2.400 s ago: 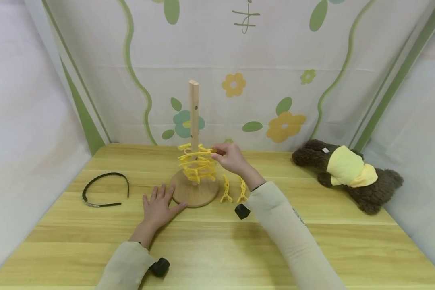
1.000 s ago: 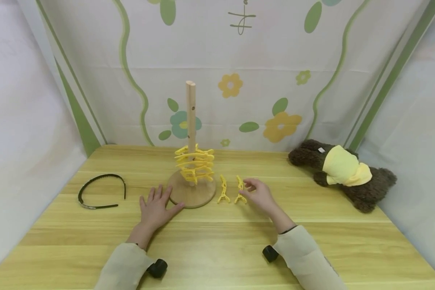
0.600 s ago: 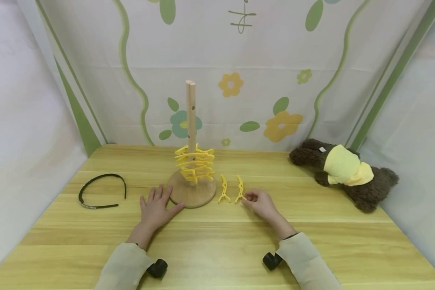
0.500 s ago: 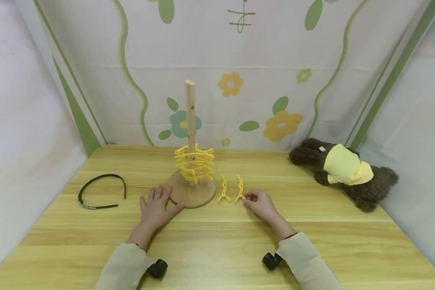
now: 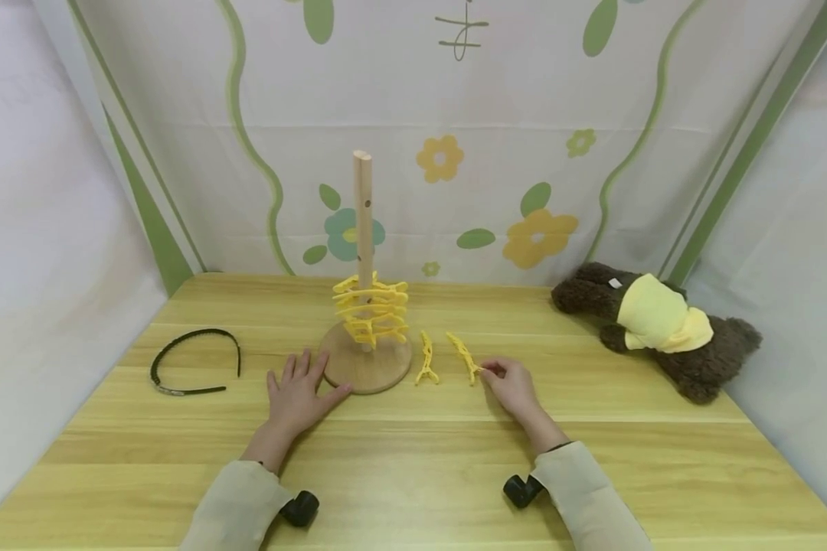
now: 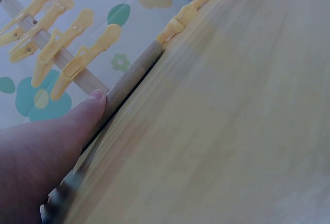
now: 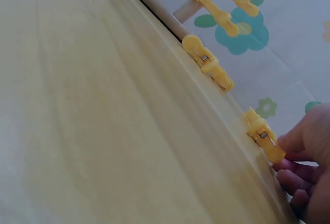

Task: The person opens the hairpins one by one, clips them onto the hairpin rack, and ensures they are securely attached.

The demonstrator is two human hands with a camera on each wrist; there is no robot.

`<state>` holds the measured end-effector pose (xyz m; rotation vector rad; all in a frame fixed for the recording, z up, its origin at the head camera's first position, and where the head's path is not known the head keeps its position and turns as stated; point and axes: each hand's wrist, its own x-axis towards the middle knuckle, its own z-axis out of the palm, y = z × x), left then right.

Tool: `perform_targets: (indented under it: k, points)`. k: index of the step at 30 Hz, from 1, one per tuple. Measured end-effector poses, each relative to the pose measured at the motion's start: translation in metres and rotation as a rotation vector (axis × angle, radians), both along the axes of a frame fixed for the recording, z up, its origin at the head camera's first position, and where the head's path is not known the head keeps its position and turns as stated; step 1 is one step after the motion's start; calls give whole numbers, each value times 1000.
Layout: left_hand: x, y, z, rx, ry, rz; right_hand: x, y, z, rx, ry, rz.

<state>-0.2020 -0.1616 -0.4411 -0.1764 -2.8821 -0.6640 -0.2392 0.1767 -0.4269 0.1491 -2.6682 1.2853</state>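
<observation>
A wooden stand has an upright post (image 5: pixel 363 222) and a round base (image 5: pixel 372 375). Several yellow hair clips (image 5: pixel 372 310) are clamped on the lower part of the post. My left hand (image 5: pixel 296 402) lies with spread fingers at the base's left edge, its thumb (image 6: pixel 92 109) touching the rim. To the right of the base, one loose yellow hair clip (image 5: pixel 426 360) lies on the table. My right hand (image 5: pixel 513 389) pinches the handle end of another yellow hair clip (image 7: pixel 264 136) between thumb and fingers; that clip lies tilted at table level.
A black headband (image 5: pixel 158 367) lies on the left side of the wooden table (image 5: pixel 400 474). A brown plush toy in a yellow top (image 5: pixel 661 317) lies at the right. A printed fabric backdrop (image 5: pixel 469 99) stands behind the table.
My right hand has come down from the clips on the post to the loose ones. The right-hand loose clip has turned and its handle end shifted right. My left hand has stayed put.
</observation>
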Motion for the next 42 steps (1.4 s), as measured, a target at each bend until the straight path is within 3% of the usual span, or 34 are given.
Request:
perform_targets:
  k: [3,8,14,21,26,31,37,42]
  points:
    - [0,0,0,-2,1,0,-1,2,-3,36,15,1]
    - [0,0,0,-7,-1,-1,1,-2,-7,216,55,39]
    - [0,0,0,-5,-3,-1,2,-2,-8,264,66,-24]
    - [0,0,1,2,2,-1,1,2,-8,245,79,-26]
    - [1,0,2,7,3,-2,1,6,-5,131,76,-18]
    - [1,0,3,3,-2,-1,-1,11,2,29,10,1]
    - [1,1,4,9,-7,-4,-7,24,8,70,-48,67]
    - [1,0,2,4,-9,-1,-9,34,20,87,-30,131]
